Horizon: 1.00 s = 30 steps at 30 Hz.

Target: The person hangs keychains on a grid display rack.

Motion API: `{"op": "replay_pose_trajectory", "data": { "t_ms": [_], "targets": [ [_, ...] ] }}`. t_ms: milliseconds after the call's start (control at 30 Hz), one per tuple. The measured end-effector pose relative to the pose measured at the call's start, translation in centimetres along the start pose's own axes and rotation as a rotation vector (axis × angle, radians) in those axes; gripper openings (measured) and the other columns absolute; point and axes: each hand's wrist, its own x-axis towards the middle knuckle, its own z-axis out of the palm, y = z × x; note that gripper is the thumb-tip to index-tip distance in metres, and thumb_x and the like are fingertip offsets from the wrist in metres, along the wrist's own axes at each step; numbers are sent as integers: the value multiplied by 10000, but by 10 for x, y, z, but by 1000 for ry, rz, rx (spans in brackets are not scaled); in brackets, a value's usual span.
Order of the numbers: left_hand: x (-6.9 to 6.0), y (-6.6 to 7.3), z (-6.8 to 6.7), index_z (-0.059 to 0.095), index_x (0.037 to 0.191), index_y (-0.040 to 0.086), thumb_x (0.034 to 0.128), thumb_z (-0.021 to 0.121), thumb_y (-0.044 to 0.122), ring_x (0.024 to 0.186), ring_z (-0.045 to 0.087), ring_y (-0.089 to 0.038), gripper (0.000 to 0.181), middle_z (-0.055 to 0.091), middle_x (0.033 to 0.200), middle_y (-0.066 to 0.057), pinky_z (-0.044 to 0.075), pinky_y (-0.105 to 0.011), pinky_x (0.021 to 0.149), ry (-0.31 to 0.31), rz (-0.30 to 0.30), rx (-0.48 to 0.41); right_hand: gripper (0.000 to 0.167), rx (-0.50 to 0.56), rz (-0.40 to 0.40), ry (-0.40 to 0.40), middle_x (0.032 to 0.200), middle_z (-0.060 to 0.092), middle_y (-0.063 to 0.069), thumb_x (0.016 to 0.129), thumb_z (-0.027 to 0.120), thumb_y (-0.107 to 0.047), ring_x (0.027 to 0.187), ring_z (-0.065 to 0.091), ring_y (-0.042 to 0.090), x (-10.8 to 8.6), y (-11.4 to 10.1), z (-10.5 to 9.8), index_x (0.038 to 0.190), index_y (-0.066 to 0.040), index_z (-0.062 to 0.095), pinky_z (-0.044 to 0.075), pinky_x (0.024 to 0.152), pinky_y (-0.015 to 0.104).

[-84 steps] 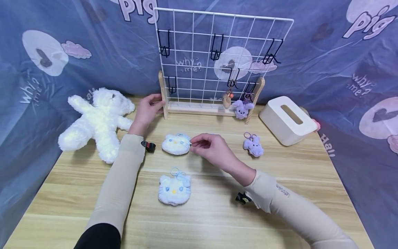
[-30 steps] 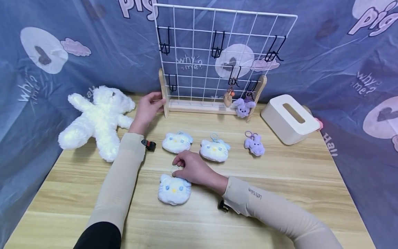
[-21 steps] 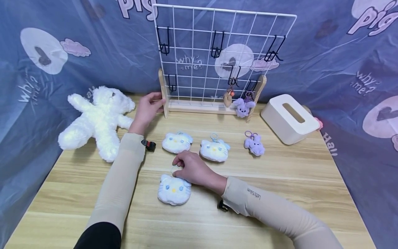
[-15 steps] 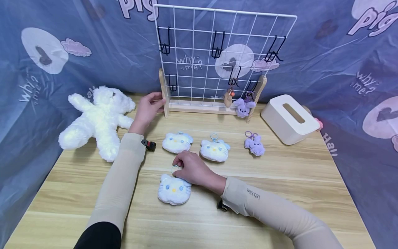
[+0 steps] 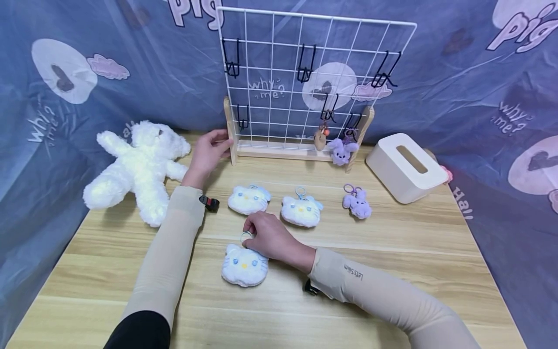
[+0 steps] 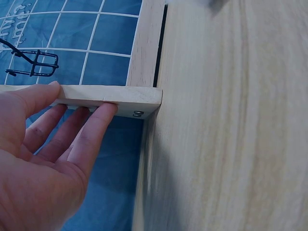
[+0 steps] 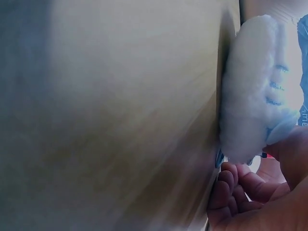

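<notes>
In the head view a white cat-face plush keychain (image 5: 245, 271) lies front-most on the table, its blue ring up. My right hand (image 5: 272, 237) pinches at the ring and the plush's upper right corner; the right wrist view shows curled fingers (image 7: 226, 185) beside the fluffy plush (image 7: 250, 91). The ribbon side is partly hidden by the hand. My left hand (image 5: 208, 157) grips the wooden left post (image 5: 231, 135) of a white grid rack (image 5: 285, 87), thumb on one face and fingers on the other, as the left wrist view shows.
Two similar cat plush keychains (image 5: 248, 199) lie behind, and a purple bunny keychain (image 5: 358, 206) lies right. Another purple bunny (image 5: 341, 151) and a brown charm (image 5: 320, 139) hang from black hooks (image 5: 306, 68). A white teddy (image 5: 144, 169) lies left, a tissue box (image 5: 406, 167) right.
Since the oldest frame my right hand has moved left and nearer to the front plush, uncovering the middle cat plush. Over the last second both hands stay nearly still.
</notes>
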Motion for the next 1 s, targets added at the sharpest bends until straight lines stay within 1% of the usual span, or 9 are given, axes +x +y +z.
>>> {"op": "replay_pose_trajectory", "data": {
  "t_ms": [133, 233, 300, 433, 500, 533, 700, 800, 1000],
  "targets": [
    [0, 0, 0, 603, 1556, -25, 1123, 685, 112, 1368, 691, -398, 462, 635, 1568, -263, 652, -480, 1118, -1, 3, 0, 227, 2, 1, -7, 829, 629, -127, 875, 910, -219, 755, 567, 39, 1, 0, -1, 999, -253, 723, 477, 661, 188],
    [1, 0, 1, 603, 1555, -26, 1124, 684, 114, 1366, 689, -398, 461, 633, 1569, -266, 645, -493, 1127, -3, 5, 2, 188, 26, -3, -6, 787, 622, -140, 879, 878, -185, 724, 561, 23, 1, 0, -4, 954, -258, 722, 469, 635, 172],
    [1, 0, 1, 605, 1554, -27, 1123, 686, 119, 1362, 691, -395, 462, 634, 1568, -266, 643, -497, 1129, -1, 6, 6, 174, 71, 10, -24, 779, 636, -134, 896, 878, -174, 716, 568, 20, -2, -6, -11, 931, -247, 723, 477, 636, 170],
    [2, -1, 0, 605, 1553, -27, 1122, 693, 132, 1361, 693, -392, 467, 637, 1570, -260, 645, -488, 1130, 0, 4, 11, 147, 163, 52, -82, 751, 673, -139, 933, 855, -179, 694, 607, 14, -2, -8, -21, 889, -255, 737, 519, 638, 186],
    [1, -1, 0, 605, 1555, -24, 1121, 696, 135, 1354, 694, -386, 471, 636, 1572, -258, 648, -482, 1126, 1, 3, 14, 140, 186, 73, -107, 745, 689, -131, 954, 831, -169, 692, 623, 22, -3, -13, -27, 877, -248, 745, 531, 644, 195],
    [1, -1, 0, 604, 1557, -23, 1121, 696, 137, 1361, 690, -389, 473, 633, 1576, -258, 647, -480, 1129, -1, 0, 14, 148, 190, 77, -112, 738, 683, -143, 951, 827, -168, 688, 621, 15, -2, -12, -27, 870, -259, 743, 530, 643, 192],
    [-1, -1, -1, 596, 1565, -20, 1121, 694, 127, 1367, 685, -394, 478, 625, 1584, -258, 648, -467, 1128, -4, -10, 4, 109, 185, 66, -146, 776, 705, -101, 964, 833, -111, 725, 620, 34, -10, -31, -45, 911, -186, 774, 530, 679, 192],
    [-1, -1, -1, 590, 1570, -20, 1120, 694, 120, 1372, 682, -401, 483, 621, 1587, -257, 648, -457, 1128, -6, -15, -4, 63, 166, 68, -167, 798, 724, -110, 976, 836, -125, 752, 630, 34, -10, -30, -46, 945, -172, 807, 538, 689, 196],
    [1, -1, -1, 602, 1562, -16, 1120, 698, 131, 1362, 693, -378, 475, 631, 1581, -250, 652, -454, 1120, -2, -5, 6, 135, 192, 109, -164, 752, 717, -157, 980, 832, -156, 719, 633, 13, -10, -25, -42, 873, -234, 803, 541, 666, 191]
  ]
}}
